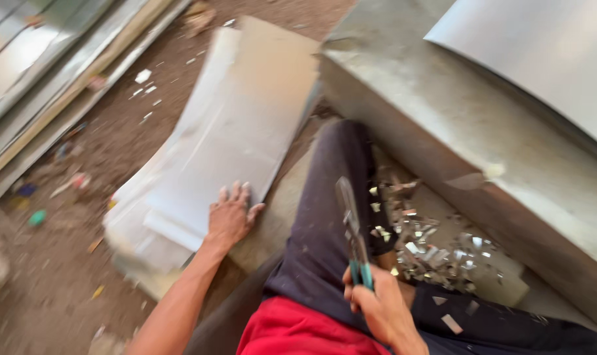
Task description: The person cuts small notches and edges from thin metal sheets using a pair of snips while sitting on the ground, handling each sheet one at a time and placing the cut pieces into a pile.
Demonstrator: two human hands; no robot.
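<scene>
Left hand point(231, 215): laid flat, fingers spread, palm down on the near edge of the stack of metal sheets point(219, 138) — no closed grip, nothing held.
Right hand point(380, 309): grip closed around the teal handles of the tin snips point(352, 231); blades point far, up along the dark trouser leg point(324, 217).
Stack of metal sheets: pale grey, lying on the dirt floor point(68, 263), left of the leg, directly under the left palm — well apart from the right hand.
Metal offcuts point(430, 246): small shiny scraps piled just right of the snips, near the base of the large sheet-metal box point(456, 125).
Long metal strips point(42, 72): far left, on the floor.
Red garment point(292, 332): near centre.
</scene>
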